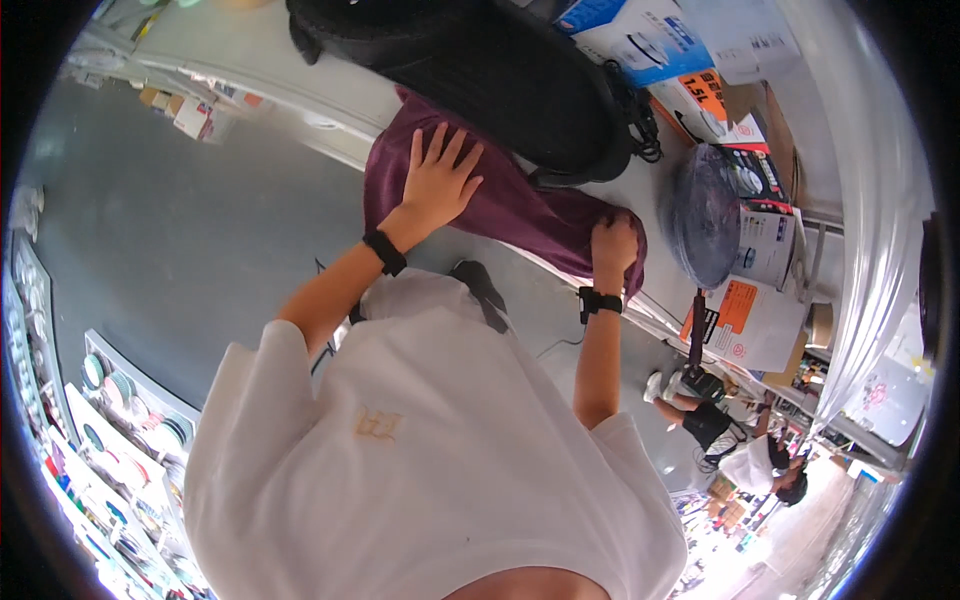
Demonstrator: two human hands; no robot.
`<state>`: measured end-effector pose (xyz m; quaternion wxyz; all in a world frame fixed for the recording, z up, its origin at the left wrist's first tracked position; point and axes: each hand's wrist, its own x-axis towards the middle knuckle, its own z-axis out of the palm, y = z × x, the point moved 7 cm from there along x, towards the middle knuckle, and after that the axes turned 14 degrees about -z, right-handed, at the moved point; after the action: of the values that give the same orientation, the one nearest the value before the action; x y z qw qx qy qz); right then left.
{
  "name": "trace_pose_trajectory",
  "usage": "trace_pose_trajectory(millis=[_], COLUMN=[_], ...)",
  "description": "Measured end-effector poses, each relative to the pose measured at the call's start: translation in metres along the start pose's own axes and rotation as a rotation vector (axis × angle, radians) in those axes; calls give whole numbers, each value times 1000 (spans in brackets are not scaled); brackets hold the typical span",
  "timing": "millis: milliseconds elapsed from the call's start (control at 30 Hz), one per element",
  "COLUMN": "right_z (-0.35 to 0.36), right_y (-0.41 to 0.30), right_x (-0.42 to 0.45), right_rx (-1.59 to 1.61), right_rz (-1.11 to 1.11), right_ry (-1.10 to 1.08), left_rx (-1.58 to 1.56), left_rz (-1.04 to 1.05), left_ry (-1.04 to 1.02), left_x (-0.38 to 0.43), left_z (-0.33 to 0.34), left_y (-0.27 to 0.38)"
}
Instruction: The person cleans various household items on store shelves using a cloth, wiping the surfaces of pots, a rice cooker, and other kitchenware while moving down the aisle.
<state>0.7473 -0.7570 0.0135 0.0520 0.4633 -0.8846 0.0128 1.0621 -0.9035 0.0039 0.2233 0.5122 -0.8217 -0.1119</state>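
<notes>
A dark maroon cloth [517, 206] lies along the front edge of a pale shelf and hangs partly over it. My left hand [442, 176] rests flat on the cloth with its fingers spread. At the cloth's right end, my right hand [615, 244] is closed on the fabric, its fingertips partly hidden. Just beyond the cloth sits a large, long black object [517, 90] with a rounded end, with a coiled black cable [641, 112] beside it. A dark pan [705, 217], seemingly wrapped in clear plastic, is to the right of my right hand.
Boxed goods [739, 319] line the back and right of the shelf [337, 90]. The pan's handle [697, 330] reaches over the shelf edge. Clear plastic sheeting [870, 187] hangs at the right. Another person [739, 450] is farther off at lower right. Dish racks [135, 397] stand at lower left.
</notes>
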Motion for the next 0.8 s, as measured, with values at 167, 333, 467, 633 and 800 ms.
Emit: trace_pose_trajectory(millis=[167, 333, 467, 633, 800], right_z=[-12, -10, -3, 2, 13], right_y=[-54, 27, 107, 61, 12], right_x=[-21, -31, -6, -12, -67], right_rx=[243, 325, 306, 114, 271], right_rz=[-354, -434, -325, -280, -747], right_ry=[8, 212, 143, 103, 266], left_rx=[-7, 33, -13, 56, 155], left_rz=[-24, -39, -13, -36, -87], left_ry=[-3, 61, 48, 98, 77], left_x=[-8, -22, -20, -23, -43], left_z=[8, 8, 19, 42, 48], left_y=[0, 15, 34, 69, 81])
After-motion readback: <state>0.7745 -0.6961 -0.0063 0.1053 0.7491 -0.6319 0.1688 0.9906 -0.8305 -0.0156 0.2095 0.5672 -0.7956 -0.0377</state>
